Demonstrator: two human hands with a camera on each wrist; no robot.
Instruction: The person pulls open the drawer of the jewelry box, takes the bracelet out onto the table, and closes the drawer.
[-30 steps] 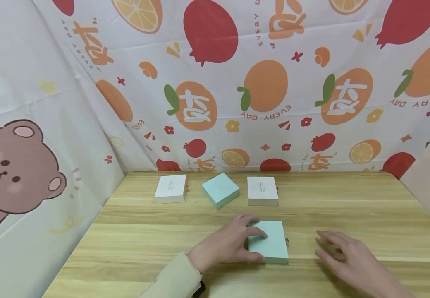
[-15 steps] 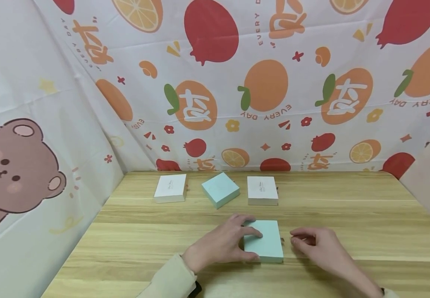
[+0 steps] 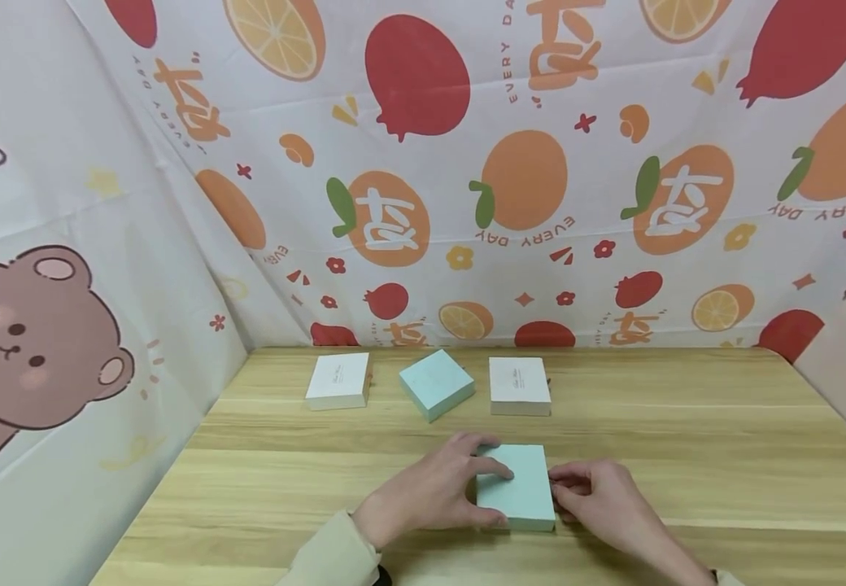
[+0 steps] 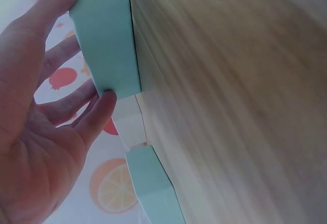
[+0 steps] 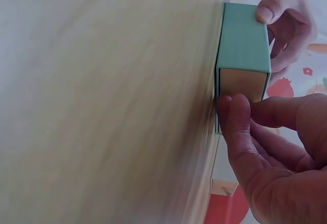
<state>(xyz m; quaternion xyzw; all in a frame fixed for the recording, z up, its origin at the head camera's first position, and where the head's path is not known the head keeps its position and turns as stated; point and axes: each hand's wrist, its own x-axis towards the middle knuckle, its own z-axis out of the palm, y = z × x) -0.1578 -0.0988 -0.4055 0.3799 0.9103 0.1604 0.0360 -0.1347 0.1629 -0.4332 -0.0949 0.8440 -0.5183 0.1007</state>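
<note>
A mint-green drawer box (image 3: 529,496) lies on the wooden table in front of me. My left hand (image 3: 438,488) holds it from the left, with thumb at the front edge, index finger on top and other fingers at the far edge. At the right end, my right hand (image 3: 602,500) has thumb and fingertips together. In the right wrist view they pinch at the lower part of the box's brown inner drawer (image 5: 242,83), covering the small pull tab there. The drawer's end sits about level with the mint sleeve (image 5: 245,35).
Behind, a white box (image 3: 338,381), a second mint box (image 3: 438,384) turned at an angle, and another white box (image 3: 520,387) stand in a row near the table's (image 3: 686,439) back edge. A fruit-print cloth (image 3: 525,277) hangs behind them.
My right hand has come left from the open table to the box's right end, and its fingers have closed there. The left hand and the box have shifted slightly left.
</note>
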